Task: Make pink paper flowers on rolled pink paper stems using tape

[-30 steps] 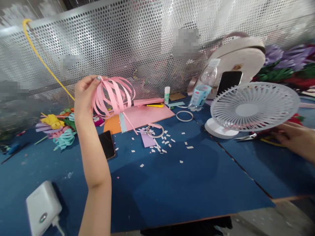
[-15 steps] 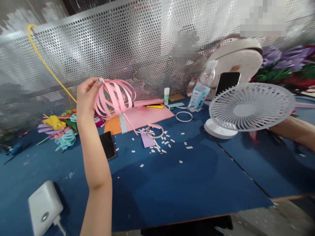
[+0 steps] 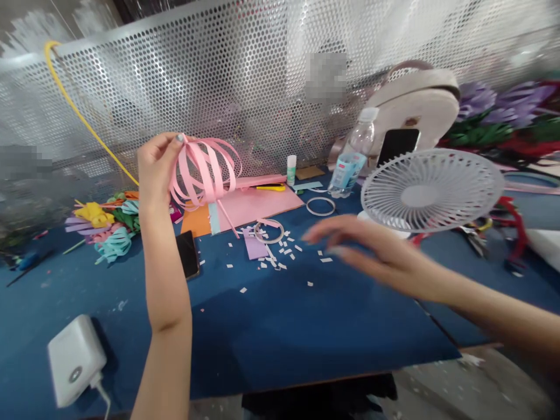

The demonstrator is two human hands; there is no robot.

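High over the table, my left hand [image 3: 156, 163] pinches the top of a pink paper-strip ball [image 3: 215, 172]. Its curved strips bulge outward, and a thin pink stick or strip slants down below it. My right hand [image 3: 376, 245], blurred by motion, hovers over the table with fingers stretched out and nothing visible in them. Close to its fingertips are small white paper bits [image 3: 286, 252], a tape ring [image 3: 268, 231] and a purple paper piece [image 3: 255, 245]. A second ring [image 3: 321, 206] lies just behind that hand.
A white fan [image 3: 431, 189] and a water bottle [image 3: 350, 157] stand at right, before a pale bag [image 3: 431, 99]. Pink sheets [image 3: 262, 204], a glue stick [image 3: 291, 169] and a yellow cutter [image 3: 271, 187] lie behind. At left are paper flowers [image 3: 98, 219], a phone [image 3: 187, 254] and a power bank [image 3: 76, 359].
My right hand has come from behind the fan at the right, moving left over the table in front of it. My left hand keeps the pink ball nearly in the same place.
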